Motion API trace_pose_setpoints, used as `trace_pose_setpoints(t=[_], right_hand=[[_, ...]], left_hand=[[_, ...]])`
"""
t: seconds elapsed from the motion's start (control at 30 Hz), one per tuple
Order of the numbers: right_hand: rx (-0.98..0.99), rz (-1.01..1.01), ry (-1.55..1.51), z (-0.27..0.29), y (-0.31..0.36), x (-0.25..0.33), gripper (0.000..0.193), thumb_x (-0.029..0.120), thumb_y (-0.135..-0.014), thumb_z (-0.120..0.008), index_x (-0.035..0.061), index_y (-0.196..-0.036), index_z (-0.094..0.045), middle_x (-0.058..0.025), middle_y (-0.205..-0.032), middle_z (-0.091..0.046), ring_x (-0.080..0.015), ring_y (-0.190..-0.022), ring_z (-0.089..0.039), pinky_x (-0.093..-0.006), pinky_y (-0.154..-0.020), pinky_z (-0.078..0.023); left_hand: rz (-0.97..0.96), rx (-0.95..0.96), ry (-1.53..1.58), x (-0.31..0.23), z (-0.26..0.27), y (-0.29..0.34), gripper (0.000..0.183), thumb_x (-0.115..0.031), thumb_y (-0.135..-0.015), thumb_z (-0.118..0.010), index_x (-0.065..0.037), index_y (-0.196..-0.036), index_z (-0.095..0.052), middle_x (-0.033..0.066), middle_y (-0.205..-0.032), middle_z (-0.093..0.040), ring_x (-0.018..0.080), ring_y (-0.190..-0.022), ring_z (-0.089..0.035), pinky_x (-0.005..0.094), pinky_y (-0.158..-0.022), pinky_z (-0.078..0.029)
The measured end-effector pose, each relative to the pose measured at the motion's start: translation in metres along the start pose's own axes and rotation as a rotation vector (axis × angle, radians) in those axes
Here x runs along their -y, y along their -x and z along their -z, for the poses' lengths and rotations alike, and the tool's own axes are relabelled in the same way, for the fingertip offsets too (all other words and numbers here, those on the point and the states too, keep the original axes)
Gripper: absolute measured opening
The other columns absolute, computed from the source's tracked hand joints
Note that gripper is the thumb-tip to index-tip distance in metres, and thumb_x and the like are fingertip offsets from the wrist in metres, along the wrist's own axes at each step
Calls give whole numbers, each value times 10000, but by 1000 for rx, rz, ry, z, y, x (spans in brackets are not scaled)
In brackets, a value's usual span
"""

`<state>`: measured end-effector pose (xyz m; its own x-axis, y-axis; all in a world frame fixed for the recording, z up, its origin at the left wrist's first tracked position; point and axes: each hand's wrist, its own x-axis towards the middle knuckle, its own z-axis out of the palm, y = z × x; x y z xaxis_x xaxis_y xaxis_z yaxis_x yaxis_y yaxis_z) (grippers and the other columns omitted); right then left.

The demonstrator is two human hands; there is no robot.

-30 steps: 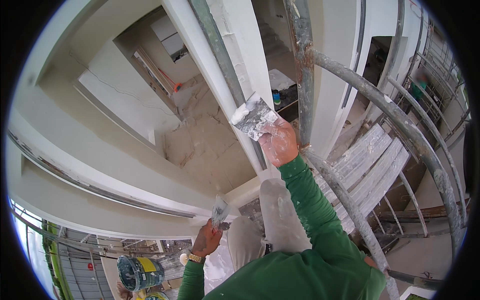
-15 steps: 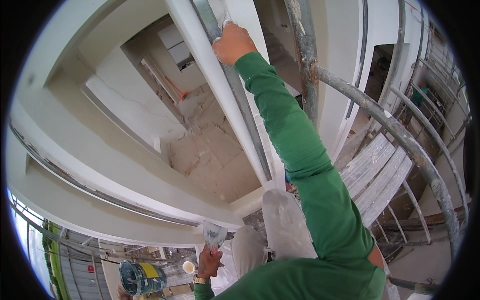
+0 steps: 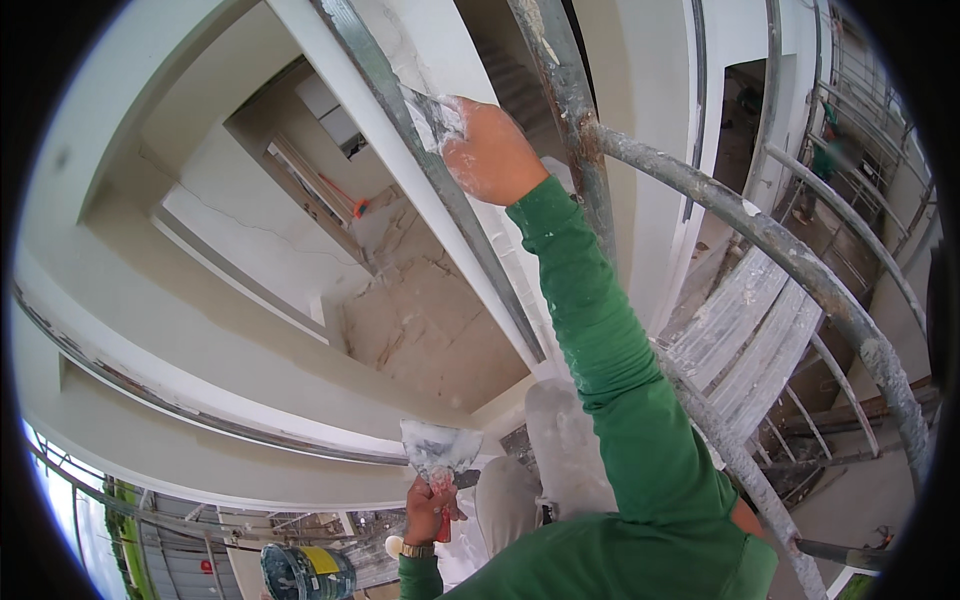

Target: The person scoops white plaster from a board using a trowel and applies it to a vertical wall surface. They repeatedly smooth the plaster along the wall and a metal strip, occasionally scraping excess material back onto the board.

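Note:
My right hand [image 3: 492,152], in a green sleeve, is up at the white wall edge [image 3: 405,35]. It is closed on a putty knife [image 3: 428,112] with a white-smeared blade, its handle hidden in my fist. The blade lies beside a long grey metal strip [image 3: 475,245] that runs down this edge. Low and left of my knees, my left hand [image 3: 428,512] grips a second, wider putty knife [image 3: 438,446] by its red handle. That blade points up and carries whitish paste.
A paint-stained bucket [image 3: 310,575] and a pale cup [image 3: 394,546] stand at the lower left. Scaffold pipes [image 3: 750,215] cross on my right, above white-spattered planks [image 3: 745,330]. Beyond the opening lies a dusty floor [image 3: 425,330]. Another person [image 3: 824,155] is far right.
My right hand has come down along the wall edge, nearer to me, and its blade now shows. My left hand has shifted slightly right, its blade turned broadside. The view has tilted a little.

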<state>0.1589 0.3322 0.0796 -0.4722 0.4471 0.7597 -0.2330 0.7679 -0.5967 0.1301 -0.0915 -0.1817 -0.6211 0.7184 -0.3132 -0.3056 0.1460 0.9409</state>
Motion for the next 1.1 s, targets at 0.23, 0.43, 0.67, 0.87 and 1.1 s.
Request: trace_pose_setpoints(t=[0.23,0.43,0.67,0.87,1.1], right_hand=[[447,142,-643,-9,194,1,590,-46,-701,-503,39,-1285,-532,-174,-1183,-606,-343,-983,-582,-330,-899,-455],[469,259,-88,-15,226,-27,582,-56,-659,-571,67,-1227,-587,-163,-1193,-601,-369,-1062,-576,-446,-923,-462],[201,389,117,-18,244,-5,599,-54,-601,-589,51,-1191,-612,-151,-1190,-619,-362,-1097,-590,-462,-960,-460],[294,537,252,-58,248,-10,440,76,-712,-610,66,-1151,-643,-140,-1233,-601,-321,-1167,-559,-469,-1013,-408],[-221,261,-143,-47,123,-23,509,-72,-679,-541,4,-1177,-609,-175,-1190,-619,-343,-1101,-596,-378,-969,-453]], left_hand=[[-62,368,719,-85,-47,-13,413,19,-784,-476,36,-1196,-451,178,-935,-630,137,-341,-383,268,-283,-374],[-127,518,699,-104,-32,-18,417,19,-784,-494,69,-1193,-434,202,-987,-609,149,-351,-412,283,-289,-422],[-247,72,-34,-126,-43,-10,493,14,-842,-536,16,-1295,-341,93,-791,-561,156,-467,-514,338,-476,-537],[-214,84,-432,-149,-64,-4,475,-66,-890,-559,32,-1309,-359,88,-816,-588,115,-541,-556,304,-532,-552],[-229,11,-526,-119,-43,2,494,-67,-874,-572,9,-1331,-402,76,-884,-617,99,-550,-549,260,-509,-540]])
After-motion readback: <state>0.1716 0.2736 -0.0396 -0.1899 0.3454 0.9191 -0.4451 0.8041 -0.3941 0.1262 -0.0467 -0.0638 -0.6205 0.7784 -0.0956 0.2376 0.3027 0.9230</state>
